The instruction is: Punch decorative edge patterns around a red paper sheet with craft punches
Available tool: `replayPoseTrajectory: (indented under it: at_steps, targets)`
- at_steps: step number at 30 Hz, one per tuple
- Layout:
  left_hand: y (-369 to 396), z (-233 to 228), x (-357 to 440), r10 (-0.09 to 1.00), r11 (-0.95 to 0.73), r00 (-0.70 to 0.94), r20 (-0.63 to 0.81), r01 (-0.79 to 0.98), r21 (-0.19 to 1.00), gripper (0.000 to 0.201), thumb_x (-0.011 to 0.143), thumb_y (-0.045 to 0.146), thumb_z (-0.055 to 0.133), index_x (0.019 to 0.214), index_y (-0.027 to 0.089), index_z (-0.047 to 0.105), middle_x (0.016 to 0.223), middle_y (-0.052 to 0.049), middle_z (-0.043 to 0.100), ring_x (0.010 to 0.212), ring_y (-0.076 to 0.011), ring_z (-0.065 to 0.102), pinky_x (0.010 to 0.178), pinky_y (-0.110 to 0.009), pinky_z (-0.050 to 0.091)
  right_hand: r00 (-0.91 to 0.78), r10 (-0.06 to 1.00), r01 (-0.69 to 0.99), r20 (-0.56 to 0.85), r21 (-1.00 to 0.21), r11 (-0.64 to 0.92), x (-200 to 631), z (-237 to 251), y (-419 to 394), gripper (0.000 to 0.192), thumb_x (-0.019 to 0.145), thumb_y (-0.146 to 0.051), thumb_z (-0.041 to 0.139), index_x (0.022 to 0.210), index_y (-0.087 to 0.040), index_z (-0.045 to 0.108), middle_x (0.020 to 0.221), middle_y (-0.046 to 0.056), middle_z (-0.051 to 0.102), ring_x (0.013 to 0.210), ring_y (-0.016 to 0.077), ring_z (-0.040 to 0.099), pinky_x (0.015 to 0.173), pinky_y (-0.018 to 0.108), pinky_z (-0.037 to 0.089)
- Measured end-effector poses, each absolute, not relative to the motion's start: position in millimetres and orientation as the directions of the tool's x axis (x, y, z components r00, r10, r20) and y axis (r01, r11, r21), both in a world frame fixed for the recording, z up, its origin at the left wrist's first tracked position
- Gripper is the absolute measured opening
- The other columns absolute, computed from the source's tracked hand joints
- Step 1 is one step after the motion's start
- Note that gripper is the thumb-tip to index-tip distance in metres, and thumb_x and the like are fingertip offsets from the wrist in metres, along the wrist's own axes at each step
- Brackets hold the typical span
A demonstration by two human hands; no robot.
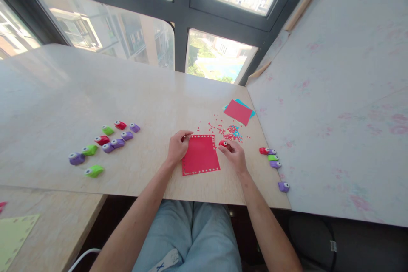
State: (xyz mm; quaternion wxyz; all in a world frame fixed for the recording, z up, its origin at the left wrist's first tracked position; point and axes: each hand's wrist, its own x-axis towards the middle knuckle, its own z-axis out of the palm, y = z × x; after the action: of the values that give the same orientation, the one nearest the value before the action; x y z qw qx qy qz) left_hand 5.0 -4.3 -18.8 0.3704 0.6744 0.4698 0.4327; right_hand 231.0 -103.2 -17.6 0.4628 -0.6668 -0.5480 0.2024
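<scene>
A red paper sheet (pixel 200 155) with small holes punched along its edges lies flat on the beige table (pixel 95 93) in front of me. My left hand (pixel 178 145) pinches its upper left corner. My right hand (pixel 234 153) grips a small red paper punch (pixel 223 143) at the sheet's upper right corner. Red and blue paper bits (pixel 228 129) are scattered just beyond the sheet.
Several purple, green and red punches (pixel 108 142) lie at the left. A few more punches (pixel 272 158) sit near the table's right edge. A red sheet on a blue one (pixel 238 111) lies at the far right. A yellow-green punched sheet (pixel 14 236) rests on a lower surface, bottom left.
</scene>
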Motion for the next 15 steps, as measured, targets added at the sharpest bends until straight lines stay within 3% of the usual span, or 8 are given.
replayPoseTrajectory:
  at_steps: [4, 9, 15]
  targets:
    - [-4.3, -18.3, 4.7, 0.953, -0.29, 0.184, 0.243, 0.303, 0.908, 0.021, 0.085, 0.022, 0.054, 0.093, 0.019, 0.073, 0.087, -0.007, 0.074, 0.078, -0.0188, 0.066, 0.074, -0.033, 0.053, 0.254, 0.909, 0.633, 0.332, -0.767, 0.103, 229.8, -14.0, -102.4, 0.045, 0.082, -0.063, 0.062, 0.092, -0.02, 0.069, 0.088, 0.007, 0.06, 0.084, 0.0219, 0.057, 0.081, 0.036, 0.05]
    - [-4.0, -17.9, 5.0, 0.958, -0.278, 0.163, 0.238, 0.3, 0.912, 0.021, 0.085, 0.021, 0.053, 0.092, 0.019, 0.073, 0.088, -0.008, 0.074, 0.079, -0.0189, 0.066, 0.075, -0.033, 0.053, 0.243, 0.879, 0.657, 0.41, -0.737, 0.162, 228.8, -17.0, -102.3, 0.041, 0.088, -0.059, 0.058, 0.099, -0.02, 0.066, 0.107, 0.013, 0.059, 0.108, 0.0269, 0.056, 0.095, 0.042, 0.048]
    - [-4.3, -17.2, 5.5, 0.958, -0.277, 0.159, 0.238, 0.305, 0.911, 0.021, 0.085, 0.021, 0.053, 0.093, 0.018, 0.072, 0.088, -0.008, 0.074, 0.079, -0.019, 0.066, 0.074, -0.033, 0.052, 0.182, 0.922, 0.612, 0.341, -0.773, 0.165, 228.5, -24.4, -102.9, 0.034, 0.092, -0.052, 0.055, 0.104, -0.022, 0.064, 0.131, 0.015, 0.053, 0.127, 0.028, 0.048, 0.097, 0.042, 0.05]
